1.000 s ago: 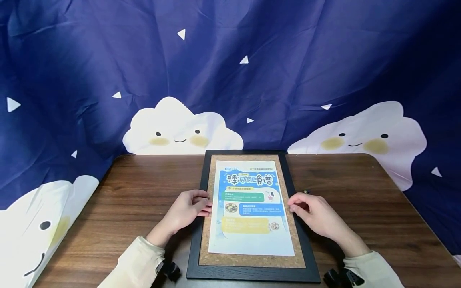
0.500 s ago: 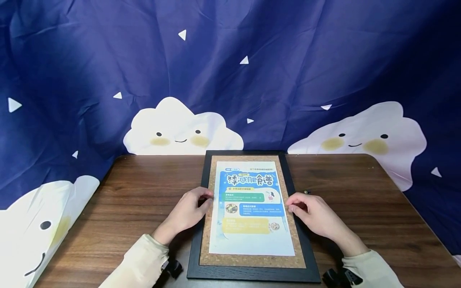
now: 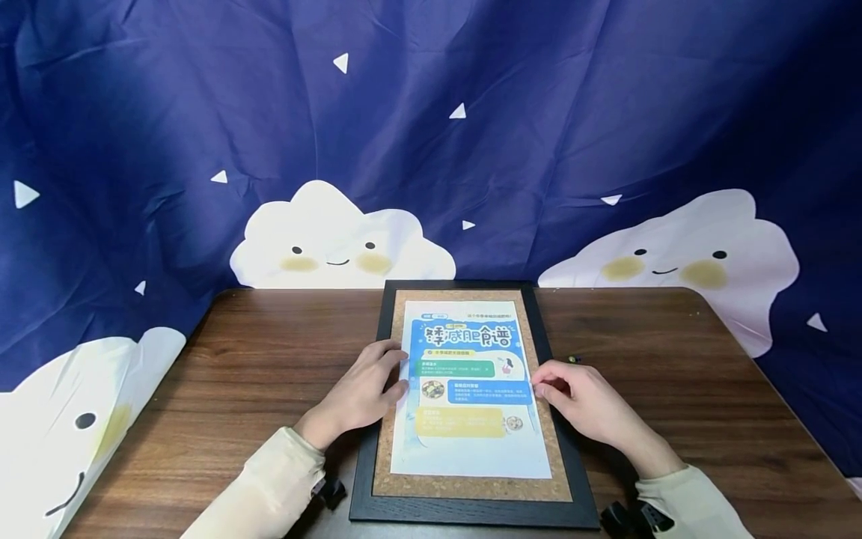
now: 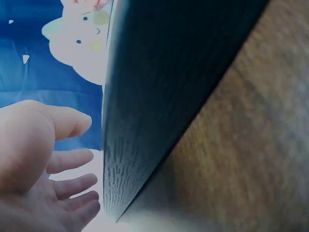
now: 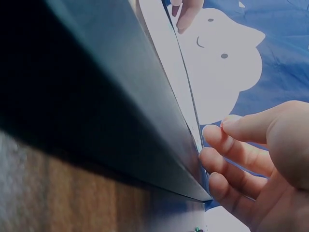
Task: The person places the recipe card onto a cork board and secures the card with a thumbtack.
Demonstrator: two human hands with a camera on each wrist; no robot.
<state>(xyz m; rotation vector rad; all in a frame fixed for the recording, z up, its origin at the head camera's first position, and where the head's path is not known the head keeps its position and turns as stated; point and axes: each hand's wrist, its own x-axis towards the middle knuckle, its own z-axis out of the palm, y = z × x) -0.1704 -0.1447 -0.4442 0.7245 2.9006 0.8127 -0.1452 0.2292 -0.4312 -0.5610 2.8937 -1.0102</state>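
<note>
A printed sheet of paper with blue, green and yellow panels lies on the cork board inside a black frame. My left hand rests its fingertips at the sheet's left edge; its fingers look spread and relaxed in the left wrist view. At the right edge is my right hand, fingers bent and fingertips at or just over the paper. In the right wrist view its thumb lies against the index fingertip, with a tiny reddish speck between them, too small to identify.
Small green and yellow bits, perhaps pins, lie on the wooden table right of the frame. A dark blue curtain with white clouds hangs behind. Each wrist wears a black camera.
My left hand has shifted right and its fingers have spread, now over the sheet's left edge. The right hand has edged slightly left. Paper and frame stay in place.
</note>
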